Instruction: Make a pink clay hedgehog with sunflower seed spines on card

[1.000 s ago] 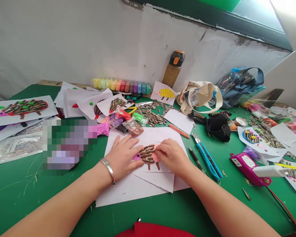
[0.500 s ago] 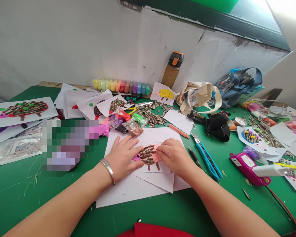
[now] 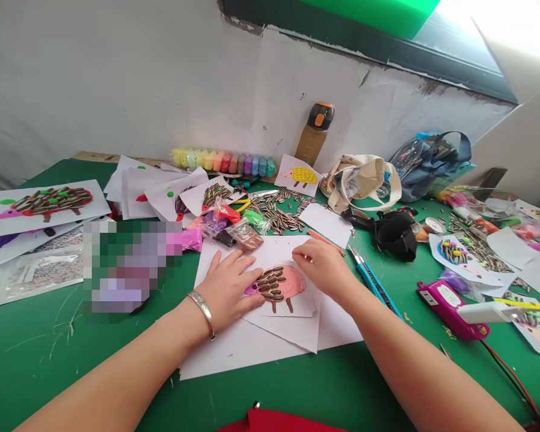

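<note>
A pink clay hedgehog (image 3: 294,282) with brown legs and a purple snout lies on white paper (image 3: 279,339). Rows of striped sunflower seeds (image 3: 271,284) cover its left part; the right part is bare pink. My left hand (image 3: 229,288), with a silver bracelet at the wrist, lies spread over the paper's left side, fingertips beside the snout. Raised just above the hedgehog's upper right, my right hand (image 3: 324,264) has its fingers pinched together; whatever they may hold is too small to make out.
Loose seeds (image 3: 281,210) are heaped behind bagged clay (image 3: 247,234). A blue cutter (image 3: 378,285) and a magenta glue gun (image 3: 452,309) lie to the right. Finished hedgehog cards (image 3: 49,207) are stacked left. A bottle (image 3: 315,135) and cloth bags (image 3: 364,180) stand at the wall.
My right hand has lifted off the hedgehog and moved up and slightly right, uncovering its bare pink part. My left hand stays spread on the paper. The view has shifted slightly.
</note>
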Demonstrator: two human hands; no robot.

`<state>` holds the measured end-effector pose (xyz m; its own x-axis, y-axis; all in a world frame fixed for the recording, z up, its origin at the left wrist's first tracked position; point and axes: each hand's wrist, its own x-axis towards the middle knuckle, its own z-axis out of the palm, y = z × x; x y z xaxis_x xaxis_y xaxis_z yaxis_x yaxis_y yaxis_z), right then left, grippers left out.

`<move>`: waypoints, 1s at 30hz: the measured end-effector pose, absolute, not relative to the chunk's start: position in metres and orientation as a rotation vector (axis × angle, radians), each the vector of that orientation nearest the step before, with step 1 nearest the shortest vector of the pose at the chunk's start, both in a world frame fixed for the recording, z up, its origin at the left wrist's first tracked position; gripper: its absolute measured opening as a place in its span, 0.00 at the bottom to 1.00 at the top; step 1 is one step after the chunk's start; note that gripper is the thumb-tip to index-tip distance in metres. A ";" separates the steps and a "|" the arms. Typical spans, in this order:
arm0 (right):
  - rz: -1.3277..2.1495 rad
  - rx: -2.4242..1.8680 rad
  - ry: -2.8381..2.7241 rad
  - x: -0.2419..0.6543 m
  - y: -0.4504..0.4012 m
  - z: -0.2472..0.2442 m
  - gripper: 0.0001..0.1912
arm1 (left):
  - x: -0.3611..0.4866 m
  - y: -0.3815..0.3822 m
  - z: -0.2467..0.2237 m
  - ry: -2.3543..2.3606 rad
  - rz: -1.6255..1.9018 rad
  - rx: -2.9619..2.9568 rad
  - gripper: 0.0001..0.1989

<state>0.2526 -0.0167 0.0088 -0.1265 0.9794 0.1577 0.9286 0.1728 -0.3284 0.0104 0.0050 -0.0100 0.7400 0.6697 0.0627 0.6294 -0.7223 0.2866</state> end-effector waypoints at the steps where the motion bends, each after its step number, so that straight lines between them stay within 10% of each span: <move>1: 0.127 -1.864 -2.174 0.254 -0.008 0.012 0.15 | 0.011 0.005 -0.009 1.022 0.235 2.692 0.21; 30: 0.008 -1.886 -2.039 0.252 0.009 0.022 0.12 | 0.011 0.003 -0.004 1.011 0.231 2.655 0.22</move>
<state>0.2518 0.0088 0.0219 -0.0424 0.9654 0.2573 0.9633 0.1078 -0.2459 0.0106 0.0030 -0.0039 0.7408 0.6701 0.0460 0.6237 -0.7117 0.3234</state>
